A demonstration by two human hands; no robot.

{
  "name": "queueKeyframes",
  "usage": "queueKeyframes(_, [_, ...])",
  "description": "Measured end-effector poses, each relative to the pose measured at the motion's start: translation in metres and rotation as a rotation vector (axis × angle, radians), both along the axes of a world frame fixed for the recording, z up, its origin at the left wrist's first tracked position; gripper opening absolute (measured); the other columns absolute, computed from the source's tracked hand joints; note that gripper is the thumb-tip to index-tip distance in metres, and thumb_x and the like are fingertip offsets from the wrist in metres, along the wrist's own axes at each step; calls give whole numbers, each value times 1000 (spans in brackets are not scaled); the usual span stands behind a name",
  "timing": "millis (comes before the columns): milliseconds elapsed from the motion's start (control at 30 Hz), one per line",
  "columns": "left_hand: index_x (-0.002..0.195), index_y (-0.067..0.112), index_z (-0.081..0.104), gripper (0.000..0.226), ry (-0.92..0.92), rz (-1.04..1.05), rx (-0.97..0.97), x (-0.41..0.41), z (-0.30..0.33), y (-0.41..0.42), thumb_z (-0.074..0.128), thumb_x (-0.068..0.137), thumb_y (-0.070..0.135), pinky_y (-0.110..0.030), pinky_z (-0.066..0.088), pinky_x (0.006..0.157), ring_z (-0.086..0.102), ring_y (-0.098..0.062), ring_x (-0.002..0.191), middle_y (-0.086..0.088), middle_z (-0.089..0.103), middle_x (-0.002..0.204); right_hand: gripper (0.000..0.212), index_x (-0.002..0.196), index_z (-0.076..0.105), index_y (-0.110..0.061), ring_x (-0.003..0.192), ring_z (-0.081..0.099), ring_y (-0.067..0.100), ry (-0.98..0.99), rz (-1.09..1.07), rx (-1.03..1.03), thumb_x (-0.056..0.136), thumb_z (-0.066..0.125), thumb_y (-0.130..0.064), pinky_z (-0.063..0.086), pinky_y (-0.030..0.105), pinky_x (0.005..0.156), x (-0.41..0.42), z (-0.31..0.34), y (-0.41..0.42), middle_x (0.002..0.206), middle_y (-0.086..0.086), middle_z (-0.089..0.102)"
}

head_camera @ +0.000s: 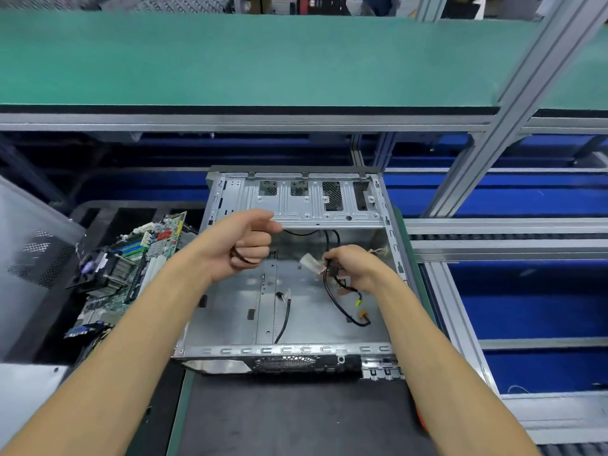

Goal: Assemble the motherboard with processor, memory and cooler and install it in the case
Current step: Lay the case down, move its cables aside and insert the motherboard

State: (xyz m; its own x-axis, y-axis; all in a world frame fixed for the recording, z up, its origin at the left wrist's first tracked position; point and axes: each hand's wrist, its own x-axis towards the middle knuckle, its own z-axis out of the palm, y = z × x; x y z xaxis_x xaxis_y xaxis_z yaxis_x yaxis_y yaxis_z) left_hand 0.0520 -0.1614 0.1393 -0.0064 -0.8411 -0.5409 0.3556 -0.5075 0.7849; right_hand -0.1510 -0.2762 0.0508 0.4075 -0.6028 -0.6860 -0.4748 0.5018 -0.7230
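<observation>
An open silver computer case (230, 311) lies flat on the bench in front of me, with no motherboard inside. Above its floor my left hand (245, 245) grips a looped black cable in curled fingers. My right hand (353, 264) holds a bundle of black case cables (339, 304) with a white connector (311, 263) at the case's right side. Another loose black cable (284, 319) lies on the case floor. The motherboard (131, 271), with cooler and memory slots, leans tilted to the left of the case.
A perforated grey side panel (33, 258) stands at the far left. A green shelf (263, 60) on an aluminium frame (493, 153) hangs over the bench. Blue bins (526, 311) and rails fill the right side. A dark mat (296, 416) lies in front of the case.
</observation>
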Motion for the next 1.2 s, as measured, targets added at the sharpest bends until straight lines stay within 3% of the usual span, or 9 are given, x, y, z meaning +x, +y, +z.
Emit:
queueKeyframes(100, [85, 8, 69, 37, -857, -223, 124, 7, -6, 0, 53, 99, 38, -18, 28, 38, 31, -11, 39, 6, 38, 45, 7, 101, 55, -7, 61, 68, 22, -126, -107, 69, 100, 50, -10, 51, 32, 59, 1, 2, 2, 68, 5, 71])
queueKeyframes(200, [83, 9, 60, 38, -1537, -491, 269, 2, -10, 4, 55, 95, 44, -28, 46, 62, 54, -17, 60, 3, 56, 63, 10, 90, 49, -12, 37, 38, 11, -213, -247, 94, 98, 48, -6, 40, 20, 41, -4, 4, -1, 52, -1, 43])
queueKeyframes(333, [92, 17, 51, 44, -1938, -564, 268, -20, -9, 1, 57, 90, 60, -31, 37, 66, 54, -22, 77, 4, 49, 75, 6, 94, 51, -9, 35, 25, 7, -161, -275, 4, 98, 50, -4, 27, 17, 33, -10, 2, -5, 54, -4, 30])
queueKeyframes(467, [139, 6, 29, 67, -2034, -628, 203, -31, -10, -3, 63, 91, 37, -38, 43, 85, 52, -29, 117, -11, 50, 126, 15, 104, 63, 2, 38, 49, 10, -11, -158, -78, 99, 50, -4, 44, 20, 43, -10, -3, -4, 49, -1, 51])
queueKeyframes(567, [145, 11, 25, 67, -2059, -871, 1, -35, -16, -2, 60, 90, 29, -42, 32, 107, 37, -31, 132, -14, 37, 140, 23, 109, 65, 4, 60, 68, 19, 37, -81, -79, 101, 45, -4, 56, 31, 72, -7, -5, -5, 63, 8, 70])
queueKeyframes(667, [141, 13, 43, 51, -1792, -1003, -81, -46, -34, -16, 53, 93, 23, -41, 34, 106, 46, -27, 128, -10, 48, 137, 14, 106, 62, 7, 56, 69, 22, -26, -71, 9, 100, 53, -2, 62, 32, 62, -1, -1, -1, 65, 14, 71])
queueKeyframes(767, [137, 3, 44, 46, -1451, -748, -41, -52, -62, -45, 51, 96, 23, -42, 41, 105, 49, -33, 128, -18, 50, 139, 11, 100, 62, 7, 61, 71, 27, -74, -86, 70, 97, 60, -3, 63, 39, 58, 1, 3, 1, 72, 19, 71])
queueKeyframes(1033, [96, 11, 61, 32, -1348, -649, 111, -51, -116, -100, 48, 97, 40, -32, 45, 77, 60, -28, 92, -15, 67, 113, 12, 93, 61, 0, 67, 66, 25, -167, -117, 132, 99, 53, -5, 63, 38, 69, 2, 6, 0, 75, 14, 65])
queueKeyframes(1200, [94, 17, 55, 26, -1301, -631, 76, -49, -119, -105, 48, 96, 42, -30, 42, 73, 55, -25, 88, -8, 63, 99, 15, 93, 61, -1, 70, 65, 24, -212, -147, 96, 101, 48, -5, 57, 36, 76, 2, 7, 0, 75, 12, 64])
